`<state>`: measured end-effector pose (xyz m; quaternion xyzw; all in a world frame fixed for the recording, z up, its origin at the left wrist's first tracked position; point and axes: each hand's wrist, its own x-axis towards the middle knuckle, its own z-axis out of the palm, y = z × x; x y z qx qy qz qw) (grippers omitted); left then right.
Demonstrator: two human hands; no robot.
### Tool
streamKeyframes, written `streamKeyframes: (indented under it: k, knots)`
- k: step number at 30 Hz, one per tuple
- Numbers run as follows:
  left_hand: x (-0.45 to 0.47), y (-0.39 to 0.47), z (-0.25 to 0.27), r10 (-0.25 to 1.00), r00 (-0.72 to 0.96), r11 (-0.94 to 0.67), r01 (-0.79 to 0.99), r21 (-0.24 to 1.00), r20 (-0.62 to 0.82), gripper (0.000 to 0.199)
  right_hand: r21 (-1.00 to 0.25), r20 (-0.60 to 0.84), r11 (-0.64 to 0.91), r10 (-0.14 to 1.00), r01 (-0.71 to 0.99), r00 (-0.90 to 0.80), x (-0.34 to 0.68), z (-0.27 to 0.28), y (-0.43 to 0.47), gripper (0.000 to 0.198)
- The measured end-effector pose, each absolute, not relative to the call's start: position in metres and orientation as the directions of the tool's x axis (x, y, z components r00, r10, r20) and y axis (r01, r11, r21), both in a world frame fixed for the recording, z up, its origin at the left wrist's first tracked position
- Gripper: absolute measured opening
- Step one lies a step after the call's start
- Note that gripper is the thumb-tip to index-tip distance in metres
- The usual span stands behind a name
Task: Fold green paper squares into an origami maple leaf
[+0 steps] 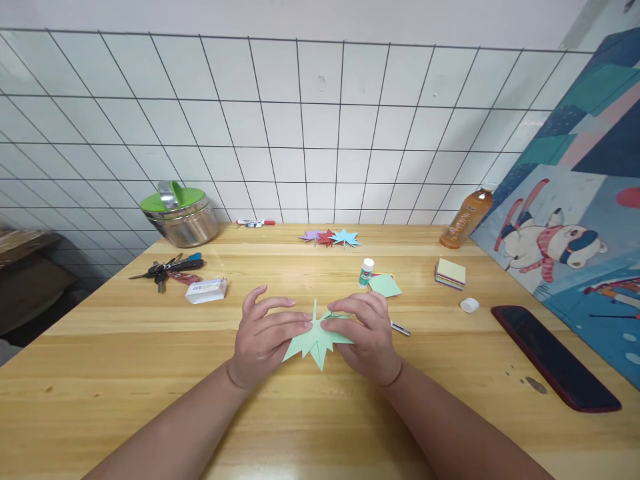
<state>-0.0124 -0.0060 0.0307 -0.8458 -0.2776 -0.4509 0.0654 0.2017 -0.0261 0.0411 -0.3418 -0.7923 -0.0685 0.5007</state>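
A pale green folded-paper leaf (318,341) with several pointed tips is held between my two hands over the wooden table. My left hand (267,333) grips its left side, with thumb and fingers pressed near the centre. On the right side, my right hand (367,330) pinches the paper, index finger and thumb close to the middle. Parts of the leaf are covered by my fingers. Just beyond my right hand stand a glue stick (367,273) without its cap and a few square paper sheets (385,285), green on top. A pen-like thing (401,329) pokes out beside that hand.
Purple, red (327,238) and blue paper leaves lie at the back. Left are a green-lidded pot (181,217), keys (167,268) and a small white box (206,291). Right are a bottle (467,219), a paper stack (451,274), a white cap (469,305) and a dark phone-like slab (555,357).
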Motion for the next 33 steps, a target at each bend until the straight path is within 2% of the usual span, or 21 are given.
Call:
streamKeyframes:
  k: [3,7,12,14,16,18,19,20,21,24,28,33]
  knots:
    - [-0.014,-0.008,0.031,0.392,0.431,-0.843,0.522,0.13,0.813,0.029,-0.23,0.84,0.744,0.477,0.627,-0.259,0.202,0.039,-0.025,0.024]
    - [-0.013,-0.009,0.032,0.389,0.434,-0.848,0.513,0.133,0.812,0.028,-0.2,0.871,0.738,0.436,0.645,-0.228,0.203,0.036,-0.024,0.019]
    - [-0.009,-0.009,0.034,0.441,0.398,-0.832,0.518,0.2,0.805,0.02,-0.192,0.862,0.749,0.438,0.635,-0.256,0.203,0.038,-0.024,0.019]
    - [-0.005,-0.008,0.033,0.524,0.35,-0.802,0.51,0.312,0.776,0.016,-0.251,0.814,0.733,0.513,0.633,-0.271,0.201,0.039,-0.024,0.02]
    - [0.001,-0.007,0.03,0.68,0.231,-0.703,0.477,0.528,0.696,0.009,-0.39,0.729,0.684,0.638,0.617,-0.247,0.198,0.038,-0.022,0.037]
    - [0.007,-0.004,0.026,0.858,0.027,-0.489,0.347,0.8,0.513,0.012,-0.577,0.607,0.589,0.773,0.566,-0.185,0.195,0.036,-0.021,0.066]
    - [0.01,-0.003,0.024,0.925,-0.036,-0.359,0.233,0.904,0.377,0.018,-0.662,0.535,0.531,0.829,0.529,-0.162,0.194,0.034,-0.019,0.073]
    - [0.012,-0.002,0.022,0.967,-0.041,-0.247,0.114,0.962,0.253,0.025,-0.731,0.457,0.468,0.876,0.496,-0.153,0.193,0.032,-0.018,0.071]
    - [0.014,-0.001,0.02,0.985,-0.041,-0.169,0.022,0.985,0.17,0.031,-0.78,0.377,0.407,0.912,0.474,-0.163,0.191,0.03,-0.017,0.06]
    - [0.017,0.0,0.018,0.998,-0.015,-0.063,-0.149,0.987,0.062,0.037,-0.821,0.217,0.3,0.951,0.485,-0.221,0.187,0.024,-0.014,0.023]
    - [0.019,0.0,0.016,0.999,0.033,-0.026,-0.236,0.971,0.035,0.035,-0.812,0.199,0.273,0.96,0.516,-0.194,0.182,0.016,-0.013,0.022]
    - [0.02,0.001,0.014,0.997,0.077,0.006,-0.254,0.967,0.014,0.032,-0.858,0.145,0.2,0.978,0.473,-0.15,0.181,0.013,-0.012,0.022]
